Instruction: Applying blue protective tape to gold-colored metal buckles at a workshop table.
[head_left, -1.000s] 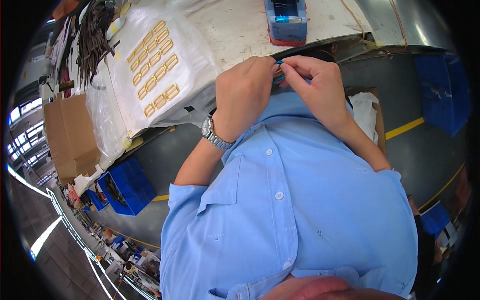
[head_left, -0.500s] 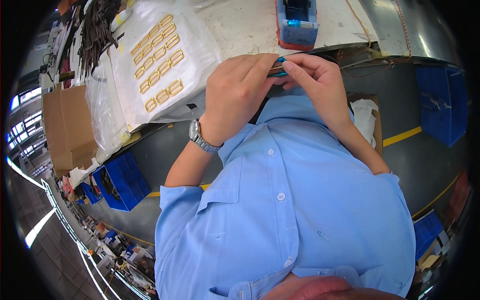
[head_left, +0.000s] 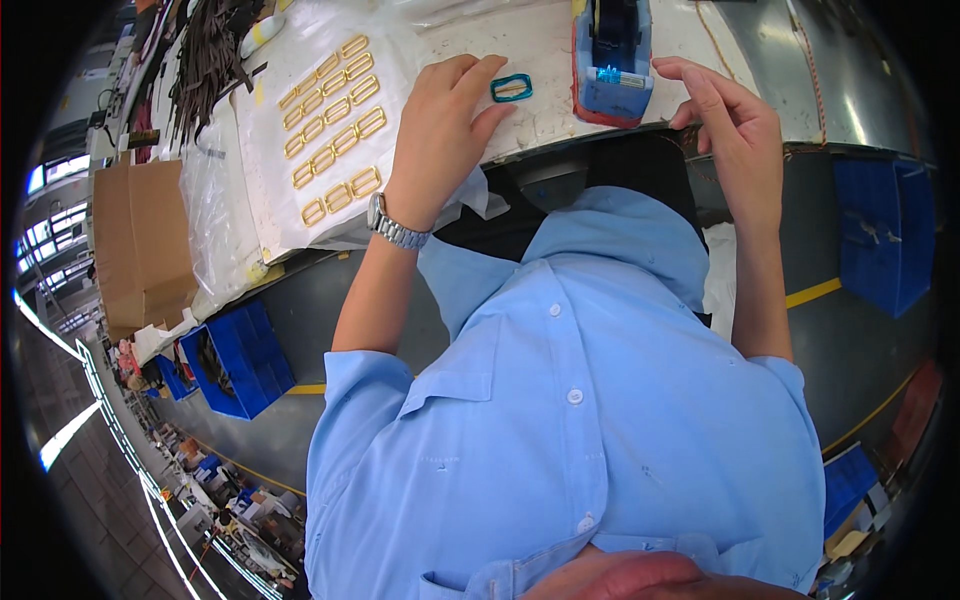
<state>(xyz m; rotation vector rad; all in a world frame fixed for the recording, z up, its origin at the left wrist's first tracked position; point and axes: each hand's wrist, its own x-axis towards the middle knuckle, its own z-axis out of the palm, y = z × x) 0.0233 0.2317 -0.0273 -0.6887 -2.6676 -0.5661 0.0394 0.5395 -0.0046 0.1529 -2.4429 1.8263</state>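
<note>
A rectangular slide buckle (head_left: 511,88), with teal tape or film around its frame, lies flat on the white worktable (head_left: 545,125). Just left of it is my left hand (head_left: 445,120), thumb and fingers apart, holding nothing. A metal watch is on that wrist. My right hand (head_left: 738,125) hovers at the right of a blue tape dispenser (head_left: 612,95), its index finger stretched toward it and the other fingers loosely bent. Nothing shows in it. A bit of shiny blue tape (head_left: 608,74) sits across the dispenser's front. Rows of gold buckles (head_left: 338,118) lie on white sheeting beyond my left hand.
Dark strips (head_left: 205,65) are heaped at the far left of the table. A cardboard box (head_left: 145,245) and a blue bin (head_left: 238,358) stand left of the table. Another blue bin (head_left: 885,225) is on the floor at right. The table's front edge runs below my hands.
My hands have parted from the teal-wrapped buckle they held together. It now lies on the table. The left hand has moved slightly up and left, the right hand right, beside the dispenser.
</note>
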